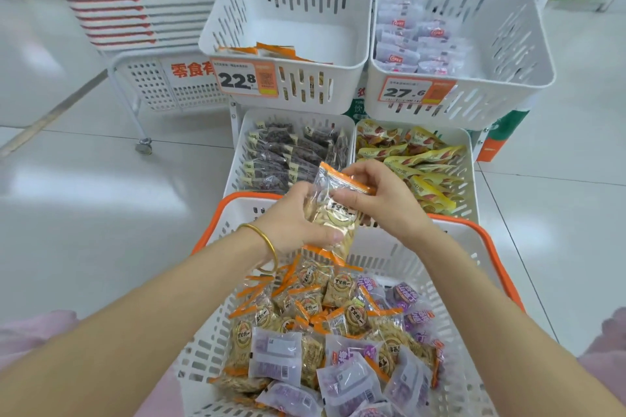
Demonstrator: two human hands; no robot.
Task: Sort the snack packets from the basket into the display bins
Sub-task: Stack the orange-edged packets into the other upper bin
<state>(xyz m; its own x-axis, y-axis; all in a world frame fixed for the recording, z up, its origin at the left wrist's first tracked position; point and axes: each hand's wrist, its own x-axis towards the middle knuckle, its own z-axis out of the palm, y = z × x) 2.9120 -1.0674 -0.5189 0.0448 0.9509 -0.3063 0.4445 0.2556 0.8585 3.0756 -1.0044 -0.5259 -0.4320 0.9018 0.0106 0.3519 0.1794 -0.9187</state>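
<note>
White-tiled shop floor. Above orange-rimmed white plastic basket [206, 352]: left hand [294, 223] and right hand [376, 196] both pinch one orange-edged clear snack packet [338, 220].

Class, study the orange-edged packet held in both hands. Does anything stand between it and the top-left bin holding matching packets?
Nothing visible does. The left hand and right hand hold the packet above the basket; the top-left bin is open on top, and the lower bin of dark packets sits below the path.

light: bright, even, from overhead; glare: you see sheen on the floor [67, 186]; shadows: faint; edges: bowed; far top: soft
</note>
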